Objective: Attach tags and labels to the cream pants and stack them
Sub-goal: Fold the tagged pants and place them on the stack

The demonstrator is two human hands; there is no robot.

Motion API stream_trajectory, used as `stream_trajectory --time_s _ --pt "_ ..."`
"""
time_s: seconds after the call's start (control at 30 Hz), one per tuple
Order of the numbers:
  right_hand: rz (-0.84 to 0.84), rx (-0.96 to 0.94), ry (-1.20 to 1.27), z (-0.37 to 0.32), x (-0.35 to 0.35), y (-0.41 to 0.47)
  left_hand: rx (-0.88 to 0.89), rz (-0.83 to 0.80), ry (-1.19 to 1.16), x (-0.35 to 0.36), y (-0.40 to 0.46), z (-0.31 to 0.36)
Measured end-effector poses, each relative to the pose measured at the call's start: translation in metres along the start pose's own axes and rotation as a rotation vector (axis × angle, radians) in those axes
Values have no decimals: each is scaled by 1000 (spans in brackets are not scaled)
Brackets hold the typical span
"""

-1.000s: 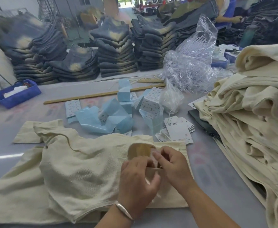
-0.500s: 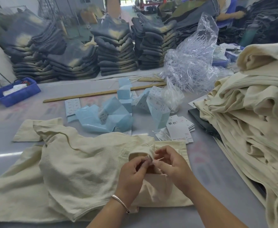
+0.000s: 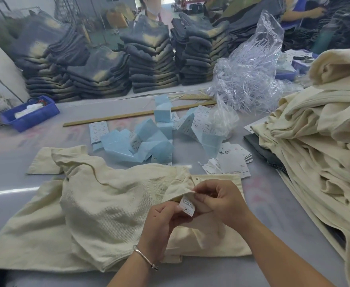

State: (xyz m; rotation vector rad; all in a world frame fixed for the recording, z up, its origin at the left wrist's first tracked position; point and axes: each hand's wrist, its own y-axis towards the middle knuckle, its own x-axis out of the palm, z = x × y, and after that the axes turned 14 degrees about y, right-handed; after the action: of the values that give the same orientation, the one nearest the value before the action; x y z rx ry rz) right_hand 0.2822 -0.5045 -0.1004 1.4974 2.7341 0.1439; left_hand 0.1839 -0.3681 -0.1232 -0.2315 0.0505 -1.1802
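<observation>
- The crumpled cream twill pants lay spread on the grey bench directly in front of the person, waistband end toward the right, with both hands working at the waist.
- The small white printed care label sewn inside the waistband could have slipped from the pinch, since only fingertips held it and the loose cloth around it was folded back and free to sag.
- A tag fastened through the label alone, rather than through firmer cloth, might have torn it; I judge this a risk, not something shown.
- The heap of white paper hang tags sat just beyond the pants, near enough that a sweep of the cloth could have scattered them among the pale blue folded paper sheets.
- The tall stack of folded cream garments at the right leaned toward the work area and could have slumped if bumped.
- The left hand, a silver bangle at its wrist, came up from below, with its thumb pressed on the label's lower part.
- The right hand reached in from the right, fingers curled, pinching the waistband fold just above the label.
</observation>
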Motion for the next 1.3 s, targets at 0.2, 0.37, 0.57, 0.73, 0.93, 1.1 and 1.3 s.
stream_trajectory --time_s 0.2,0.37,0.57,0.73,0.93,1.1,1.3 --pt "8 -44 3 -9 2 1 76 -59 -52 -1 -3 6" --pt "18 -32 17 -13 3 -2 112 -49 -38 0 -4 6" --pt "171 -68 -31 -14 3 -4 129 -88 88 -3 -8 5" --pt "255 -87 -14 -12 11 8 119 0 168 -30 -7 14" --pt "159 -20 -76 8 64 45 20 320 284 -118 20 26" --pt "92 76 -259 33 125 100 6 420 443 -189 90 36" --pt "7 103 -459 61 189 167 -49 449 633 -233 207 21"
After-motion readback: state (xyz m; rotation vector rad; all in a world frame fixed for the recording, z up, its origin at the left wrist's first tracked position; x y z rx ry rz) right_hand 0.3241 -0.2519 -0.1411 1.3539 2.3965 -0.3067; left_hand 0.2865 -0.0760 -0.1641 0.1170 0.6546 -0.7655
